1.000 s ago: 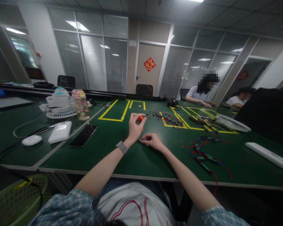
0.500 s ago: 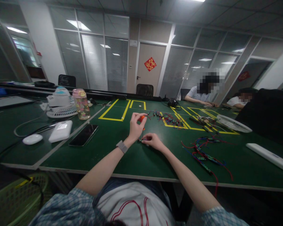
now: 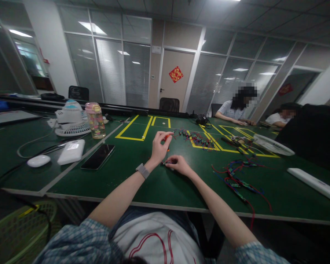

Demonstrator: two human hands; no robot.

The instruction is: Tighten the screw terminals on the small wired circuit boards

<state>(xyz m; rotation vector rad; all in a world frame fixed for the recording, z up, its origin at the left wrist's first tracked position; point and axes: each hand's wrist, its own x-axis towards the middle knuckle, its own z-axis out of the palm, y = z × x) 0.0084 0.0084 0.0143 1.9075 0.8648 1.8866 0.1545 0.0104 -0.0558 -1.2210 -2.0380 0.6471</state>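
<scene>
fingers of the left hand [image 3: 160, 146] grip an orange-handled screwdriver [image 3: 168, 150], nearly upright over a small part [image 3: 163, 163] pinched on the green table [image 3: 79, 187] by the right hand [image 3: 179, 165], and i fear a tilt could skid its tip into those fingertips.

An orange-handled screwdriver [image 3: 168, 137] stands nearly upright, dark shaft down. A small, indistinct part [image 3: 163, 163] sits by its tip on the counter [image 3: 132, 187].
</scene>
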